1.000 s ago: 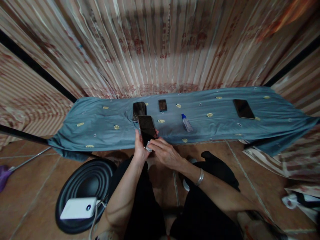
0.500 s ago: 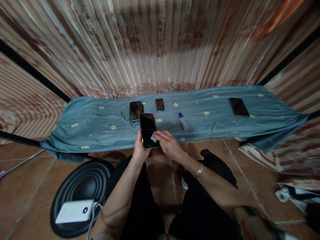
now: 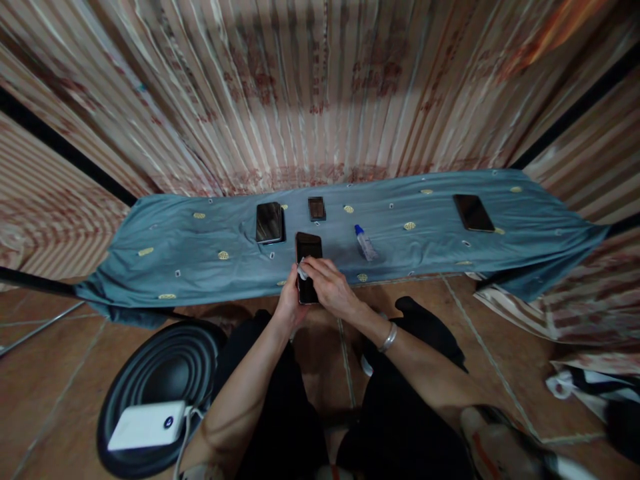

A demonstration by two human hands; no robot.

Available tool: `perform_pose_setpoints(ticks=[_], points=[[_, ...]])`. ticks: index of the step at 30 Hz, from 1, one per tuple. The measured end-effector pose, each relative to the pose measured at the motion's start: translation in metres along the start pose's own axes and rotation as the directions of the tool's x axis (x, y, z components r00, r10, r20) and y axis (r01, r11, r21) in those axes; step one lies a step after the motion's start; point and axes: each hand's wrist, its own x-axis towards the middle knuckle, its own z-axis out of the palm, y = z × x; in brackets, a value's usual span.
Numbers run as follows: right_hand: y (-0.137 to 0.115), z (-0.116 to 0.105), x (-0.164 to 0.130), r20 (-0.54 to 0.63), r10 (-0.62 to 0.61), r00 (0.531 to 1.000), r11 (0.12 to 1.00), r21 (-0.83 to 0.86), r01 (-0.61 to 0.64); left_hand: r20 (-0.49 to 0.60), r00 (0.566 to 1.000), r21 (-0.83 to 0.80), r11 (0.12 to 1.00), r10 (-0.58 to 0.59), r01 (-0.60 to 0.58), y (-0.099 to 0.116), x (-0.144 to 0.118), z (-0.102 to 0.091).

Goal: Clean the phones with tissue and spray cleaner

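Observation:
My left hand (image 3: 291,299) is closed around the lower left side of a dark smartphone (image 3: 309,246), its glossy screen facing up. Between the fingers of my right hand (image 3: 331,285) is a small white wipe (image 3: 303,270), pressed on the phone's screen near its left edge. The phone is held above the front edge of the cloth-covered bench. Behind it lie another dark phone (image 3: 269,223) and a small dark square object (image 3: 317,209). To the right rests a clear bottle with a blue cap (image 3: 366,244).
A blue-green patterned cloth (image 3: 230,280) covers the narrow bench. Another dark phone (image 3: 473,213) lies on its right part. At the lower left, a white power bank (image 3: 147,425) with a cable sits on a round black ribbed stool (image 3: 165,373). Striped curtains (image 3: 280,87) hang behind.
The phone has shifted right and turned more upright in my left hand. My right hand has moved the wipe from the lower right of the screen up toward its left edge.

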Motion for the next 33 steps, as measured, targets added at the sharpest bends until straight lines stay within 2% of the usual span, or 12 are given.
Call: perform_pose_setpoints(ticks=[4,7,10,16,22,26,30,33], points=[[-0.004,0.004,-0.002,-0.015,-0.041,0.999,0.999,-0.001,0.041,-0.014,1.000,-0.013,1.000,0.006,-0.006,0.001,0.001,-0.002],[-0.009,0.006,-0.005,-0.029,-0.106,0.994,0.994,0.004,0.106,0.024,1.000,-0.001,1.000,-0.016,0.016,0.006,0.005,-0.007],[-0.015,0.007,-0.011,0.015,-0.120,0.993,0.992,0.033,0.120,0.077,0.997,0.021,0.999,-0.030,0.029,0.011,0.007,-0.010],[-0.022,0.005,-0.018,0.076,-0.143,0.987,0.987,0.079,0.137,0.080,0.997,0.027,1.000,0.010,-0.012,0.019,0.009,-0.011],[-0.014,-0.001,-0.021,0.020,-0.160,0.987,0.987,0.032,0.160,0.089,0.995,-0.009,0.999,0.052,-0.052,0.027,0.003,-0.003],[-0.003,-0.003,-0.019,-0.003,-0.126,0.992,0.992,-0.009,0.126,0.071,0.996,0.004,0.999,0.051,-0.051,0.027,-0.002,0.004],[0.011,-0.004,-0.014,0.015,-0.041,0.999,0.998,-0.046,0.042,0.012,0.999,0.004,0.999,0.041,-0.041,0.018,-0.003,0.004],[0.022,-0.005,-0.008,0.021,0.024,0.999,0.997,-0.072,-0.022,0.014,1.000,0.037,0.999,0.001,-0.001,0.011,-0.004,0.003]])
